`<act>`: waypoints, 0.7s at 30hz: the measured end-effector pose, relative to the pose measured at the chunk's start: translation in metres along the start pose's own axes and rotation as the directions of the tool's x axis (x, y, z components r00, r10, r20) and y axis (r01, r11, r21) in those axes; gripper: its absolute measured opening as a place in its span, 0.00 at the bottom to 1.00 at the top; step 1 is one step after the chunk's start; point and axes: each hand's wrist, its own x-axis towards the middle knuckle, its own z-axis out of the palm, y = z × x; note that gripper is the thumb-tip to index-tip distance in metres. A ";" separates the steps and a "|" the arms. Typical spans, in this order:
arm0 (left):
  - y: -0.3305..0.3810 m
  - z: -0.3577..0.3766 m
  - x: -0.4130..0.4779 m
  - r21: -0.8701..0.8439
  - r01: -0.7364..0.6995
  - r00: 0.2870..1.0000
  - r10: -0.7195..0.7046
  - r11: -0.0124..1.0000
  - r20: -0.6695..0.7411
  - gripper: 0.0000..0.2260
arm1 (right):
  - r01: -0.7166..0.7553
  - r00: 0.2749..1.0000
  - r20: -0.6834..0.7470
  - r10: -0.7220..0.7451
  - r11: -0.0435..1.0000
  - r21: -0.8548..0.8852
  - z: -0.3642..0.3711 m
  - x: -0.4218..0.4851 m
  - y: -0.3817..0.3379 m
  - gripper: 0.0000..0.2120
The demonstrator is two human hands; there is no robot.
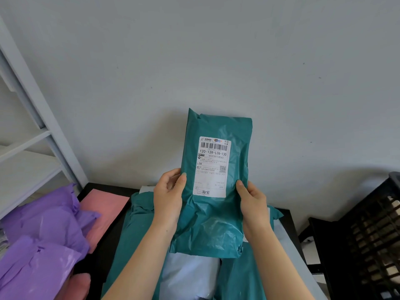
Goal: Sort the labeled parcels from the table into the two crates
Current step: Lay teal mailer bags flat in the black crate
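Observation:
A teal plastic parcel (218, 217) stands upright in front of me, above the table, its white shipping label (213, 166) facing the camera. My left hand (167, 195) grips its left edge, thumb on the front. Its right edge is held by my right hand (254, 204), thumb also on the front. Below lie more parcels on the black table (104, 241): teal ones (134, 230), a pale blue one (188, 276), a pink one (106, 208) and purple ones (43, 234) at the left.
A black slatted crate (372, 241) stands at the right, beside the table. A white shelf frame (32, 118) rises at the left. A plain grey wall is directly behind the table.

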 end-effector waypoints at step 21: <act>0.005 -0.012 -0.001 -0.020 0.039 0.999 -0.039 0.999 -0.031 0.05 | 0.011 1.000 0.013 -0.011 1.000 0.003 0.010 -0.009 -0.001 0.10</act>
